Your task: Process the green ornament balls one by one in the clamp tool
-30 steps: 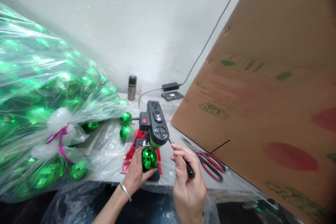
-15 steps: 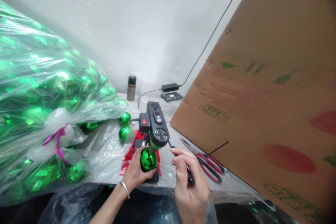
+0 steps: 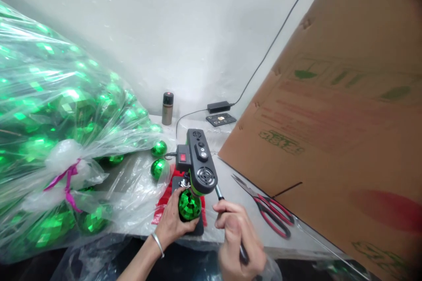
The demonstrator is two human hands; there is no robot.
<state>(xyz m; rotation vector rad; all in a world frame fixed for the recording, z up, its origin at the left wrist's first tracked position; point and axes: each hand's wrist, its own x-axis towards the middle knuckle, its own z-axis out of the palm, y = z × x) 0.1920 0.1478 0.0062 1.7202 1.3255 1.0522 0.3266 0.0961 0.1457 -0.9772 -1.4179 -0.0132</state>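
My left hand (image 3: 173,219) is closed round a shiny green faceted ball (image 3: 190,205), a silver bangle on its wrist. The ball sits directly under the head of a small black and green bench drill press (image 3: 201,164), apparently touching its underside. Any bit there is hidden. My right hand (image 3: 242,239), slightly blurred, grips the drill press's lever (image 3: 220,192), whose black end shows below the fist. The machine's dark base (image 3: 198,227) rests on red material (image 3: 161,208). To the left lie two loose green balls (image 3: 159,148).
A tied clear bag (image 3: 82,109) bulging with green balls fills the left. Scissors (image 3: 272,210) lie to the right, before a large cardboard box (image 3: 323,131). Behind stand a spray-can-like canister (image 3: 168,109), a power adapter (image 3: 219,106) and a phone-like slab (image 3: 221,119).
My right hand has come down a little with the lever, which angles more downward. The left hand keeps the ball under the drill head. The view has shifted slightly.
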